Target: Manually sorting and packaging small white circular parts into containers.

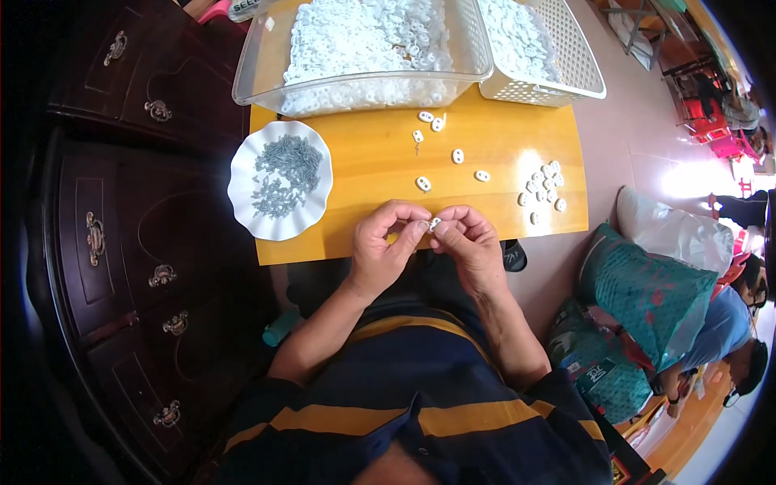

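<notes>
Over the table's near edge, my right hand (473, 249) pinches a small white oval plastic piece (435, 224) between thumb and fingers. My left hand (385, 245) is closed in a pinch beside it, its fingertips meeting the piece; whatever it holds is too small to make out. Several similar two-holed white pieces (458, 156) lie scattered beyond my hands. To the right sits a loose cluster of them (543, 187). On the left, a white scalloped plate (242, 212) bears many thin grey pieces (284, 174), perhaps screws.
A clear plastic bin (263, 69) full of white pieces stands at the table's far side, beside a perforated white basket (584, 56) holding more. Dark drawers (97, 234) flank the left. Green sacks (647, 291) and a white sack (679, 230) are at right, near another person (723, 331).
</notes>
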`<state>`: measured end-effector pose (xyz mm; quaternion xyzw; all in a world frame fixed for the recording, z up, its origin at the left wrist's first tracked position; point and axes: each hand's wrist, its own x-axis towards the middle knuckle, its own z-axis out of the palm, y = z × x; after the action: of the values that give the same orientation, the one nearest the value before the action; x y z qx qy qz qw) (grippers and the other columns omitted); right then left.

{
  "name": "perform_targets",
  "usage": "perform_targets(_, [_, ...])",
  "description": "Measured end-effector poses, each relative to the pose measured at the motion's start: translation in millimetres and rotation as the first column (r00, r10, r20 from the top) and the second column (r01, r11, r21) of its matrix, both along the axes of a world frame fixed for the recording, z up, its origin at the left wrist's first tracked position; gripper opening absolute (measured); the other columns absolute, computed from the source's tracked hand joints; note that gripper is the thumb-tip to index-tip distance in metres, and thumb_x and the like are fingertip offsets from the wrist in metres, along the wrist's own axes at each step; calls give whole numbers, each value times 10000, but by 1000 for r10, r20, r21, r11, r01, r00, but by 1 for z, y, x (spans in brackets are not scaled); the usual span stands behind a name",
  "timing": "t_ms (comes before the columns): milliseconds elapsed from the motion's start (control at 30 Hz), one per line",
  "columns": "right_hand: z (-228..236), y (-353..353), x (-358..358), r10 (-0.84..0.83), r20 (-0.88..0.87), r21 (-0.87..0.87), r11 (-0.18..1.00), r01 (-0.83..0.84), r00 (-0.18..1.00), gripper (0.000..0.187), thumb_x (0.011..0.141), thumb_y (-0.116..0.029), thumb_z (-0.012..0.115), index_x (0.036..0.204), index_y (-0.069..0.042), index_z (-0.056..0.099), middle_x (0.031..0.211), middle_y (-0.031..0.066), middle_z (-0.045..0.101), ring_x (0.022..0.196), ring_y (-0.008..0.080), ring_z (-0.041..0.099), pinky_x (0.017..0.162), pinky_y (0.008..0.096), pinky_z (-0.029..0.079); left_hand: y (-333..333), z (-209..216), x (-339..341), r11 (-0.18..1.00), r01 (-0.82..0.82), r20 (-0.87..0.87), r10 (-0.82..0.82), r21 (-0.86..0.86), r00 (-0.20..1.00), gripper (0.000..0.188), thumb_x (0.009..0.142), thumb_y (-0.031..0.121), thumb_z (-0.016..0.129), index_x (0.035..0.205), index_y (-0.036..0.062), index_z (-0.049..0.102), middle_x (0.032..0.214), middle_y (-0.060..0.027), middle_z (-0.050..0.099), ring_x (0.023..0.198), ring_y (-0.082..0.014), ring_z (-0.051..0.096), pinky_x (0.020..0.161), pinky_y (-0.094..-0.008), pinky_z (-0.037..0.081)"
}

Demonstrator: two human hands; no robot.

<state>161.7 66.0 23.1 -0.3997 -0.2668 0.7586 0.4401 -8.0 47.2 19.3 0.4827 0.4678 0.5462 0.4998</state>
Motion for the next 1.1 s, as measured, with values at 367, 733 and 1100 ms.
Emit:
perform_targets(367, [-1,0,-2,-7,23,75,997,5,1000,124,938,-39,710,1054,-28,668,890,37,711,763,104,664,737,243,549,0,-4,0,1000,-4,44,4,0,999,66,985,24,643,1035,-19,647,1006,-47,675,893,-88,629,815,-236,521])
perform_targets(733, [-1,-4,-2,-53,114,96,995,42,992,98,930,-22,719,1015,-7,674,883,46,715,782,96,665,752,246,565,1,-3,0,999,42,-34,-43,-19,999,53,998,42,633,1013,-8,642,968,-17,655,856,-68,600,787,-218,515])
perform_targets(1100, [3,-10,4,-129,97,167,980,112,987,92,931,1,710,1012,4,667,902,56,718,810,100,673,766,249,566,5,7,12,991,93,77,-86,-93,993,50,981,46,659,1007,3,651,951,-6,658,815,-61,603,754,-206,526])
